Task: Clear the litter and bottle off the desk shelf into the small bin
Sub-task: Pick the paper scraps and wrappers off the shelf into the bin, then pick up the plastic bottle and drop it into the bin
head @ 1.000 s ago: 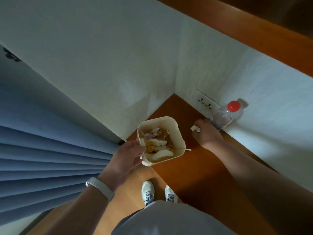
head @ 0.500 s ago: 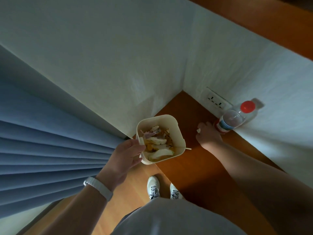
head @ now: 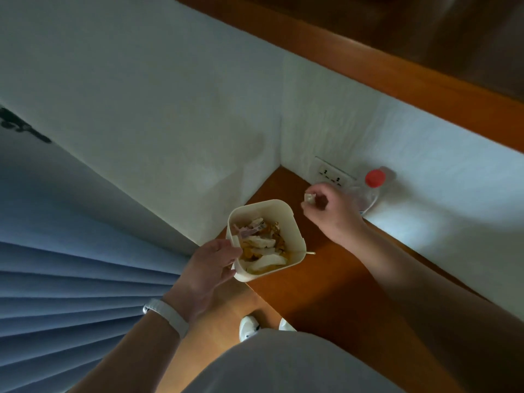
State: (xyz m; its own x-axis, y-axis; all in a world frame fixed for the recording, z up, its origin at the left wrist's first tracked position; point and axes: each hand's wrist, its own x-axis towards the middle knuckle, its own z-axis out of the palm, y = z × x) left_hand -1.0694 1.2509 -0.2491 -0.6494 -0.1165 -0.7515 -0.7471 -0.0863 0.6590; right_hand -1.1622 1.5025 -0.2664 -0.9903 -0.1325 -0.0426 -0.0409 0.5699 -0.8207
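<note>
- Orange-brown wood — the desk shelf (head: 326,282) runs off to the right of the small bin (head: 263,205), and the bin hangs over its left corner, not set down.
- The cream bin is already heaped with wrappers and peelings; its mouth opens straight up.
- The clear bottle (head: 368,196) with the red cap (head: 374,177) stands upright well to the right of the bin, against the white wall, so its long axis is vertical. It is partly hidden behind the right hand.
- The left hand (head: 212,265) grips the bin's near-left rim, thumb over the edge and fingers curled round the wall.
- The right hand (head: 331,214) hovers just right of the bin's far corner, between bin and bottle; its fingers are curled in, pinching a small white scrap (head: 309,197) at the tips.
- That scrap is the thing in hand: the bin's mouth lies to its left and a little nearer the person — a short carry, I judge, then a release.
- The right hand is plainly the nearer to the bottle.
- A thin pale stick (head: 310,253) lies on the shelf at the bin's near-right corner; whether it touches the bin I cannot tell.
</note>
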